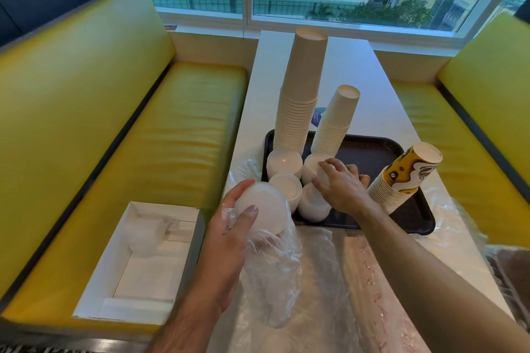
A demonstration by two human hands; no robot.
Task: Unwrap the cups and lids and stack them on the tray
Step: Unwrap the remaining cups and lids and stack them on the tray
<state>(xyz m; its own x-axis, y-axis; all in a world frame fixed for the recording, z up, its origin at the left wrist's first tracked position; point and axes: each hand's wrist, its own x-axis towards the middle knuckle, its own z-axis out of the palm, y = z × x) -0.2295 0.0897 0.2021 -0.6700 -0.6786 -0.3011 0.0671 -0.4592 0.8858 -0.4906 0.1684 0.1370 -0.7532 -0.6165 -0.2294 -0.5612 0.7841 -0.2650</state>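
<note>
Showing a white table between two yellow benches, seen from the head camera. A black tray sits on the table and carries three inverted cup stacks: a tall white stack at its far left corner, a shorter white stack just to the right of it, and a printed stack leaning at the right edge. White lid stacks stand in a cluster on the near left part of the tray, touching one another.

The left hand, held near the tray's near left corner, is closed around a stack of lids still partly inside a clear wrapper; thumb and fingers clamp the lids and the gathered plastic together, and the wrapper hangs loose below. The right hand reaches over the tray with fingers spread and curled down onto the lid stacks; whether it grips any of them cannot be told.

More clear plastic lies spread over the near table. An open white box rests on the left bench.
</note>
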